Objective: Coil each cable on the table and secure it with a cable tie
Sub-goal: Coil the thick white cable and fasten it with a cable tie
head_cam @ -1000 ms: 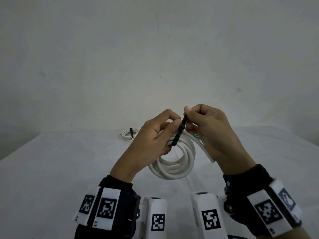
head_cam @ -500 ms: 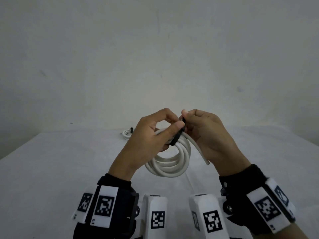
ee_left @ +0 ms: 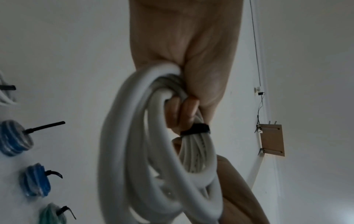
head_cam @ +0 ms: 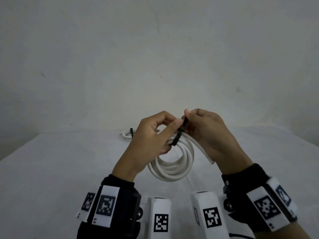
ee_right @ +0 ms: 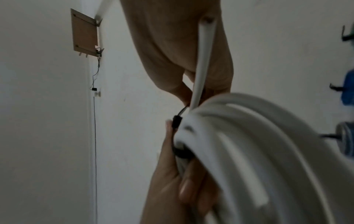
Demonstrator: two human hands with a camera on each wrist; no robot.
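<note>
I hold the coiled white cable (head_cam: 172, 163) up above the white table (head_cam: 51, 169), both wrists raised and angled inward. My left hand (head_cam: 151, 140) curls its fingers round the coil's top, thumb on the black cable tie (head_cam: 179, 135) looped there. My right hand (head_cam: 208, 135) pinches the tie's upper end between thumb and forefinger.

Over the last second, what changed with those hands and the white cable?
Little changed. Both hands and the white cable coil dipped slightly, then came back up. The right hand still pinches the tail of the black cable tie; the left hand still grips the coil at the tie. The tie stays looped around the strands, and the small tied white coil at the table's far edge has not moved.
</note>
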